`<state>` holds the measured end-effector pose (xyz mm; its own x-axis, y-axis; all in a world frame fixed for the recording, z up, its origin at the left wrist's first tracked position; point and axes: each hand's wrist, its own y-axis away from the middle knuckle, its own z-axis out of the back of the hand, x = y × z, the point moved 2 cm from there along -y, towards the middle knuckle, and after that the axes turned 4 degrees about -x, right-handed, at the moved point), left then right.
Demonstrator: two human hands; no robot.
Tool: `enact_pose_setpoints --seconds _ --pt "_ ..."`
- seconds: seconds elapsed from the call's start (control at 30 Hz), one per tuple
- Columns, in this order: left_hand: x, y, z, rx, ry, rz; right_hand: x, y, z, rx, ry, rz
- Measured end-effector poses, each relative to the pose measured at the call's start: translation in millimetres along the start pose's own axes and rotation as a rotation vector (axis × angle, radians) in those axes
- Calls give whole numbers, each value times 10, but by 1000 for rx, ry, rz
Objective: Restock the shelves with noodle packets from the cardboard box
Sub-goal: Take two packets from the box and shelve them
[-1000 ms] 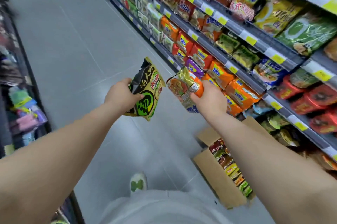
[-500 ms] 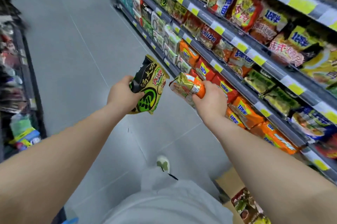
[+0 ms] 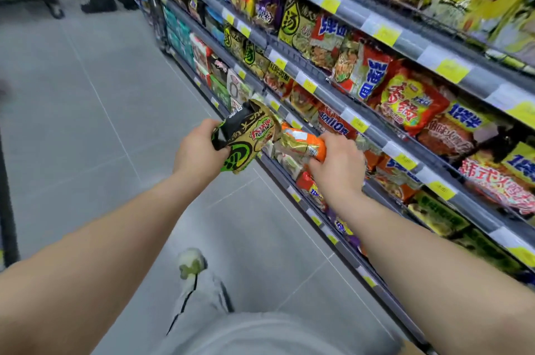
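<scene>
Gripping left hand (image 3: 199, 152): fingers are curling round the green packet (image 3: 246, 140), held up beside the shelves (image 3: 376, 134).
Right hand (image 3: 335, 163): fingers are squeezing the orange packet (image 3: 304, 143), just beside it.
Hidden: fingertips are hiding behind packets.

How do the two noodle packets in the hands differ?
Colour: the green-black-gold packet versus the orange-gold packet.
Holder: the left hand grips the green-black-gold packet by one edge; the right hand grips the orange-gold packet by one end.
Size: the green-black-gold packet shows a broader face; the orange-gold packet looks narrower and bunched.
Shared: both are glossy, and neither is on a shelf yet.
</scene>
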<state>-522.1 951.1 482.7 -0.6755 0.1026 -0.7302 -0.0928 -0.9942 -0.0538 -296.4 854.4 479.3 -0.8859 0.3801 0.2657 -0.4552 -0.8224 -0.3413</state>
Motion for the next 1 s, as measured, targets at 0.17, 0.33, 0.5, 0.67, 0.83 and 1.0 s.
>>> enact_pose_setpoints --seconds 0.17,0.33,0.5,0.67,0.83,1.0 --pt "-58 -1193 -55 -4 -51 -140 338 -755 -348 -34 91 -23" --pt "-265 -2209 -130 31 -114 -311 591 -1420 -560 -78 179 -78" --pt "-558 -3027 -418 26 -152 -462 560 -1956 -729 -250 241 -131" --pt "-858 -3669 -817 1 -162 -606 352 -2599 -1023 -316 227 -167" --pt "-1078 -4094 -1064 19 -191 -647 266 -3050 -1225 -315 242 -129" --pt "-1172 -4523 -1273 73 -213 -783 346 -3333 -1403 -308 311 -137"
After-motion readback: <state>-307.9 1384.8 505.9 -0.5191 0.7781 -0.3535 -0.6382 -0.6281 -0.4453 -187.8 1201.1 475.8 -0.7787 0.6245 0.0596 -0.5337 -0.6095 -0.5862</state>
